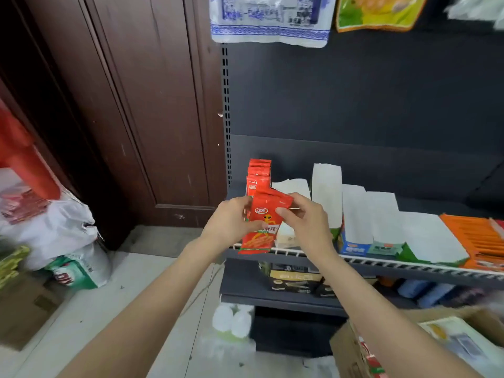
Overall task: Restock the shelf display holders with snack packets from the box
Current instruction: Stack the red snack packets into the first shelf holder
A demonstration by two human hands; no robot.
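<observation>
Soft, even indoor light fills the scene, with no hard shadows and no clear source. The white paper liners (354, 214) on the shelf look washed out. The wide lens bends the door (114, 105) and the shelf rail (409, 264). The edges smear: the bags (54, 227) at left and the box (450, 342) at lower right are blurred.

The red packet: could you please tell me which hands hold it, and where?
Both: the left hand grips the red packet's left edge, the right hand pinches its upper right.
</observation>
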